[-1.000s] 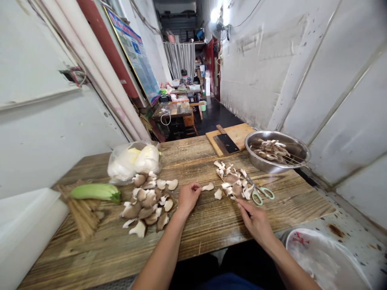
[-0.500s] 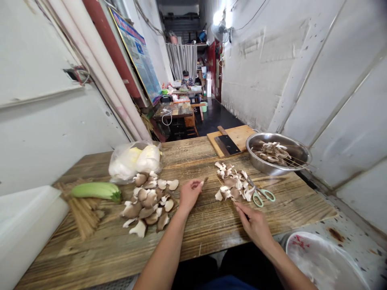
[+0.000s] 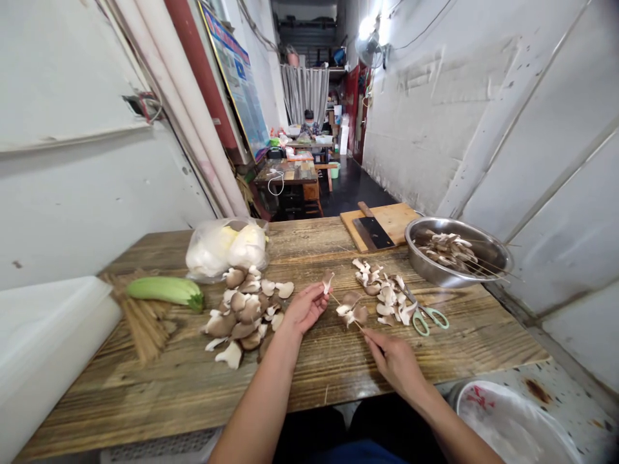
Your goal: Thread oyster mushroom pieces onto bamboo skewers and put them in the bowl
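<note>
My left hand (image 3: 305, 308) pinches a small oyster mushroom piece (image 3: 327, 280) at the tip of a thin wooden skewer (image 3: 334, 298). Lower down, my right hand (image 3: 394, 356) grips that skewer near its other end. Several mushroom pieces (image 3: 352, 310) are threaded along it between my hands. Left of my left hand lies a heap of whole oyster mushrooms (image 3: 245, 309). Beyond the right hand is a smaller pile of torn pieces (image 3: 389, 296), with green-handled scissors (image 3: 422, 314) against its right side.
A steel bowl (image 3: 435, 276) holds mushroom skewers, some sticking over its rim. Beside it a cleaver (image 3: 371, 231) rests on a cutting board (image 3: 399, 219). Leftward are a bagged white vegetable (image 3: 227, 251), a green gourd (image 3: 164, 291) and loose skewers (image 3: 145, 332). A lined bin (image 3: 512, 419) stands below right.
The right hand has lifted the skewer with its mushroom pieces off the torn pile, bringing it left. My left hand has brought its mushroom piece to the skewer's tip. The view shifted slightly.
</note>
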`<state>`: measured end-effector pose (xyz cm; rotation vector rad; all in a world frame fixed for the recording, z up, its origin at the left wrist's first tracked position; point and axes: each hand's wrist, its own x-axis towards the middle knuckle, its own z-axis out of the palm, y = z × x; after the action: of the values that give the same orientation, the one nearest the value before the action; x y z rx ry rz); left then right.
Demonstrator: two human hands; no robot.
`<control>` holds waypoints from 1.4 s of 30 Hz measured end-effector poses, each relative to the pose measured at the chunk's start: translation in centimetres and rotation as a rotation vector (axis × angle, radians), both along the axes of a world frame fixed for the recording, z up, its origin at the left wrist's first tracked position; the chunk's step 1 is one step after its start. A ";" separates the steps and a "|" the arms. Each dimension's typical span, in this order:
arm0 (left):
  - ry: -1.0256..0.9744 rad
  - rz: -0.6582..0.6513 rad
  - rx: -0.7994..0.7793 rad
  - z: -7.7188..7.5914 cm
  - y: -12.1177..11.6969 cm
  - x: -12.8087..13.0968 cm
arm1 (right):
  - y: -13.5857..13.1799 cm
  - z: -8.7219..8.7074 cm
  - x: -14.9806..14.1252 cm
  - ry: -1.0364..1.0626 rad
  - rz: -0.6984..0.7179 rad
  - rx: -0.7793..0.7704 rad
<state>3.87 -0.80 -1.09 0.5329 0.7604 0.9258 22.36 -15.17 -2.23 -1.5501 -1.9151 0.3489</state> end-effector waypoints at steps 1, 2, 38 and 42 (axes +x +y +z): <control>-0.006 -0.004 0.004 0.0 0.0 0.0 | 0.1 -0.1 0.0 -0.005 -0.002 0.000; -0.010 -0.008 0.010 0.1 0.0 0.0 | 0.1 -0.1 0.1 -0.009 -0.004 -0.001; 0.019 0.065 -0.126 0.4 0.0 -0.1 | -0.1 -0.2 0.3 -0.018 0.017 -0.008; 0.002 0.077 -0.140 0.4 -0.1 0.0 | 0.1 -0.4 0.3 -0.018 0.002 -0.022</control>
<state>3.86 -0.91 -0.67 0.3841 0.8449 0.9356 22.64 -15.11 -2.58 -1.5711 -1.9327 0.3592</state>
